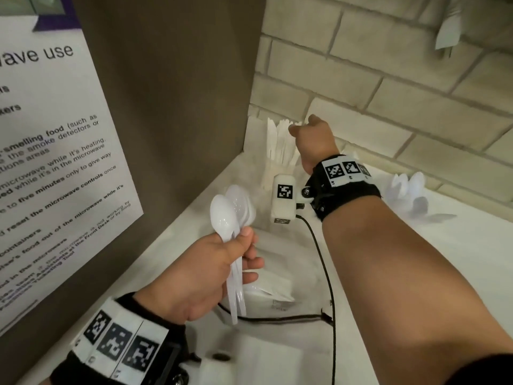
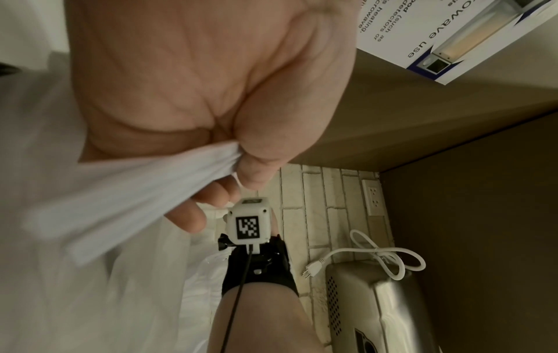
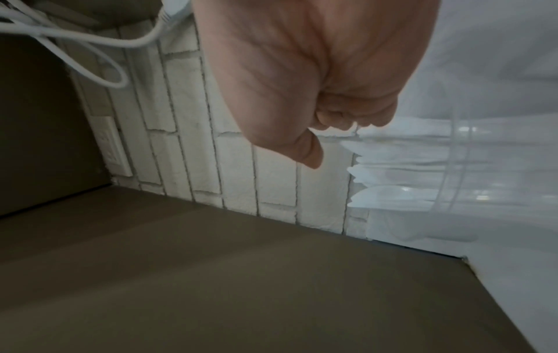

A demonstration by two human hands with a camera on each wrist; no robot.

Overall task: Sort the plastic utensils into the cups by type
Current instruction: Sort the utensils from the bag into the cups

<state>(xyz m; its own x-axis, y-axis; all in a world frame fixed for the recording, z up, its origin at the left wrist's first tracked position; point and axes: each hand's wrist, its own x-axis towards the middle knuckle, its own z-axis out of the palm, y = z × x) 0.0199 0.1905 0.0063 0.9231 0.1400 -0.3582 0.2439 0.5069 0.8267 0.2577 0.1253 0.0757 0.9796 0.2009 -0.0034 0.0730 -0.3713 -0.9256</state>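
Note:
My left hand (image 1: 244, 245) grips a bunch of white plastic spoons (image 1: 230, 212) by their handles, bowls up, above the white counter. In the left wrist view the spoon handles (image 2: 135, 191) fan out from under the thumb. My right hand (image 1: 302, 132) reaches to the back corner, over a clear cup (image 3: 453, 167) packed with white knives and forks (image 1: 280, 143). Its fingers are curled and pinch the top of one thin white utensil (image 3: 357, 130), whose type I cannot make out. A second cup of spoons (image 1: 408, 187) stands to the right by the brick wall.
A brown panel with a microwave notice (image 1: 55, 162) closes the left side. White wrapped packets (image 1: 272, 284) and a black cable (image 1: 327, 273) lie on the counter (image 1: 416, 273). A metal appliance (image 2: 377, 310) carries a coiled white cord (image 2: 386, 260) below a wall outlet (image 2: 373, 198).

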